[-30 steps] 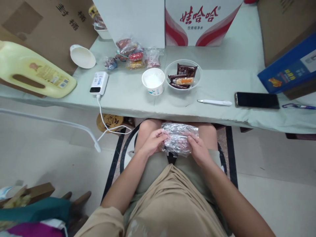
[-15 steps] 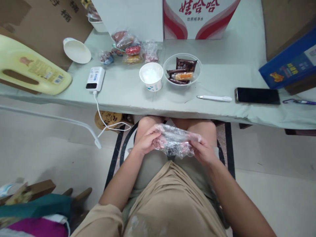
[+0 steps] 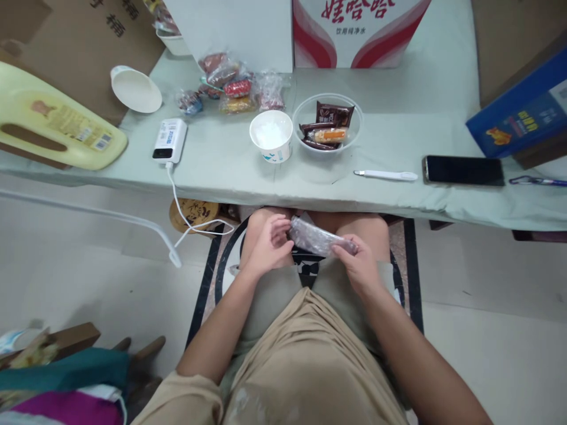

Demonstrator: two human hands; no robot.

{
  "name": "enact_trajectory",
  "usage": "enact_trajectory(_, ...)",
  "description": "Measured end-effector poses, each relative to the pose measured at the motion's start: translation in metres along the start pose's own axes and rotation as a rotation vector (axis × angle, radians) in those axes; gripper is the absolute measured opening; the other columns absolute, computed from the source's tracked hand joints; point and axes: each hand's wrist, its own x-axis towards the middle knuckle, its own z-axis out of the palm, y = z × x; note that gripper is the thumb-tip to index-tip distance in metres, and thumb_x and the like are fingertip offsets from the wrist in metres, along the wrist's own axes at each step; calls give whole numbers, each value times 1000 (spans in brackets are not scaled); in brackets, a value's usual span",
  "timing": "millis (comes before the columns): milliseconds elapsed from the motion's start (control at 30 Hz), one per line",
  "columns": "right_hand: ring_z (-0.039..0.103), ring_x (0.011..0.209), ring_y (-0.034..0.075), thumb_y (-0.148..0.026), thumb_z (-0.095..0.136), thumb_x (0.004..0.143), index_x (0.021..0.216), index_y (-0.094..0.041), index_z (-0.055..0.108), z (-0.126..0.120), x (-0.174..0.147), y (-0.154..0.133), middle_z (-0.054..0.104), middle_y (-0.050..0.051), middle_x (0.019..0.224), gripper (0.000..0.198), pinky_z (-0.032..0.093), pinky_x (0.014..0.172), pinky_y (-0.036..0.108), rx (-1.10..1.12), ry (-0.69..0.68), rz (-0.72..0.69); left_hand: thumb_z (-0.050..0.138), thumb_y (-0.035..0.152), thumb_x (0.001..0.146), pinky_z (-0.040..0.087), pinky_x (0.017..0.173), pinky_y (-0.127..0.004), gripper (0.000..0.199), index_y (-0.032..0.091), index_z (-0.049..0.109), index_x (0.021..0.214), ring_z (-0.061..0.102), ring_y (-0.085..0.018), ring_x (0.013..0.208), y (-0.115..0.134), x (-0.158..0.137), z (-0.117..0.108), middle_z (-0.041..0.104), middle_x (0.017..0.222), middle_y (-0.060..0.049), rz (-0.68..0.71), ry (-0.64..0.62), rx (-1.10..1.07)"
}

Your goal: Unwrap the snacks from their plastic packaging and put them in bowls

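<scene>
Above my lap, a strip of crinkled clear plastic film is folded into a narrow band. My right hand pinches its right end between thumb and fingers. At the left end, my left hand has its fingers curled and apart, close beside the film. Whether a fingertip touches it, I cannot tell. On the table edge ahead stand a white paper cup with clear, whitish contents and a clear plastic bowl with several wrapped snacks.
On the table are a white utility knife, a phone, a power bank with a hanging cable, film-wrapped bundles, a tipped paper cup and a yellow jug. A red-and-white carton stands behind.
The film went from a wide, spread-out crumple between both hands to a narrow folded strip. My left hand loosened its grip and its fingers lifted apart; my right hand kept hold.
</scene>
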Motion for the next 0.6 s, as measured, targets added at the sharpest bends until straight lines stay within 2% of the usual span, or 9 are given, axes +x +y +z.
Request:
enact_trajectory(67, 63, 96, 27, -31, 68, 76, 74, -23, 59, -1, -2, -2, 67, 5, 87, 12, 47, 93, 45, -211, 77, -258, 73, 28, 75, 50, 85, -28, 27, 20, 55, 95, 62, -15, 90, 1, -5, 3, 62, 93, -2, 81, 119, 106)
enact_trajectory(133, 60, 115, 31, -23, 67, 74, 76, -25, 60, -1, -7, -7, 71, 7, 101, 7, 39, 105, 51, -355, 24, -485, 71, 32, 80, 50, 93, -34, 23, 19, 60, 95, 63, -19, 98, 3, -12, 9, 66, 99, -6, 132, 61, 183)
enact_trajectory(167, 59, 120, 32, -21, 66, 75, 77, -25, 59, 0, -10, -9, 72, 7, 106, 8, 36, 108, 52, -369, -48, -546, 73, 33, 79, 48, 99, -37, 31, 19, 62, 104, 63, -22, 107, 4, -16, 13, 67, 110, -9, 143, -20, 183)
enact_trajectory(200, 59, 122, 31, -21, 64, 77, 78, -25, 58, 2, -13, -11, 73, 7, 110, 7, 37, 108, 52, -339, -133, -554, 76, 34, 77, 46, 106, -39, 45, 20, 61, 116, 60, -25, 118, 4, -20, 17, 64, 124, -11, 146, -112, 152)
enact_trajectory(267, 62, 121, 28, -26, 60, 86, 86, -25, 56, 6, -19, -13, 72, 8, 118, 3, 42, 104, 47, -180, -281, -446, 81, 35, 73, 42, 112, -42, 70, 21, 52, 135, 53, -29, 132, 2, -25, 25, 54, 144, -15, 127, -260, 46)
enact_trajectory(333, 64, 117, 25, -36, 54, 94, 96, -25, 56, 9, -23, -14, 71, 8, 122, 11, 48, 99, 42, 15, -364, -280, 79, 38, 77, 43, 112, -41, 69, 20, 50, 137, 54, -28, 132, -2, -27, 31, 55, 145, -16, 93, -306, -41)
enact_trajectory(400, 64, 114, 23, -45, 49, 97, 106, -26, 58, 11, -24, -13, 70, 7, 120, 23, 49, 98, 39, 135, -406, -185, 74, 41, 82, 46, 108, -40, 54, 19, 57, 128, 60, -27, 125, -6, -25, 34, 62, 136, -15, 78, -251, -56)
enact_trajectory(467, 63, 117, 24, -49, 49, 97, 114, -25, 60, 10, -23, -10, 69, 7, 122, 31, 48, 102, 39, 133, -429, -182, 69, 43, 86, 49, 102, -39, 39, 18, 64, 116, 65, -25, 116, -8, -21, 36, 69, 124, -13, 78, -161, -38)
enact_trajectory(600, 52, 131, 26, -43, 61, 90, 132, -25, 52, 5, -21, -3, 56, 11, 140, 46, 43, 109, 42, -45, -205, -292, 68, 37, 84, 54, 89, -34, 26, 19, 65, 102, 69, -22, 100, -4, -16, 34, 74, 106, -9, 75, -11, -22)
